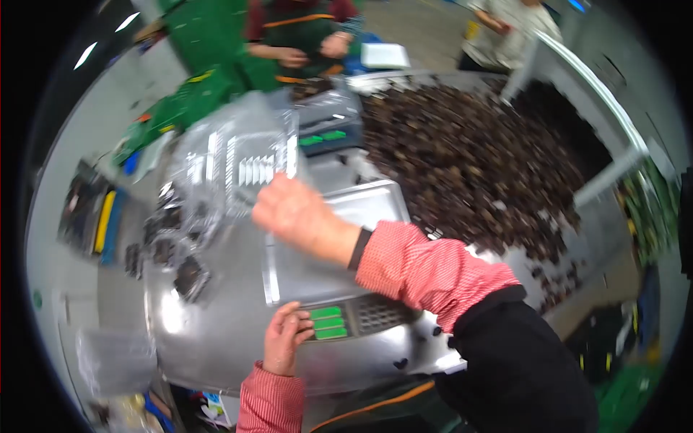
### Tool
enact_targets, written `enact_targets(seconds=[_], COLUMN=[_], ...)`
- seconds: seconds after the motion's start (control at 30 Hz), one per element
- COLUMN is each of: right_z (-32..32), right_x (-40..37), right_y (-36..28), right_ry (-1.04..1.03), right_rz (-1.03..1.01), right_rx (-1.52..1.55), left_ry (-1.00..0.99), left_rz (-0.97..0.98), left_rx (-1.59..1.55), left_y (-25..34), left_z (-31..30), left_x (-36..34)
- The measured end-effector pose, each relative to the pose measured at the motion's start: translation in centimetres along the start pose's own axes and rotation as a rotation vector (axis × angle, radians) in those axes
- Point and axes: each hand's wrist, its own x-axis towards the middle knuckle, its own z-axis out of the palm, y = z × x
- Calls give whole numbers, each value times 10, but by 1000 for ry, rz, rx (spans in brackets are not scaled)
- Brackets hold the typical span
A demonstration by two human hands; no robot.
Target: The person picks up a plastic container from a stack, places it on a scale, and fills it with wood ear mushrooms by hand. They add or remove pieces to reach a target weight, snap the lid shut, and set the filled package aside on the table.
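Note:
My right hand (297,214) is stretched across the bench scale, knuckles up, with its fingers curled at the edge of a pile of clear plastic bags (249,166). The hand is slightly blurred and its fingertips are hidden, so I cannot tell what is in them. Under this arm lies the scale's metal tray (325,278). My left hand (284,338) is at the near-left corner of the scale's panel (354,320), beside its green display. Its fingers are loosely bent and apart, with nothing visible between them.
Dark pieces form a large heap (462,159) at right, beside a white bin (606,108). Several filled bags (191,278) lie at left. A second scale (328,126) stands opposite, before a co-worker (307,43). Another person (516,29) stands far right.

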Motion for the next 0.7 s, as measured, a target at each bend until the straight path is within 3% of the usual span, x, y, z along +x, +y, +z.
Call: enact_targets(seconds=[0.17,0.27,0.43,0.53,0.6,0.63,0.7], right_z=[-29,-96,-222,-304,-348,-353,-352], right_x=[-126,-155,-256,-344,-378,-381,-379], right_y=[-38,-51,-32,-28,-40,-51,-82], right_ry=[-306,-286,-386,-687,-887,-988,-1111], right_rz=[263,373,914,1274,1490,1503,1502], right_rx=[105,68,-106,-355,-298,-271,-168], left_ry=[-171,-307,-535,-674,-717,-733,-768], left_rz=[-88,-98,-60,263,502,625,693], left_rx=[145,243,395,941,1210,1340,1478], left_y=[-24,-42,-84,-89,-101,-108,-117], left_z=[58,95,150,194,215,225,242], left_x=[-4,1,17,24,29,32,35])
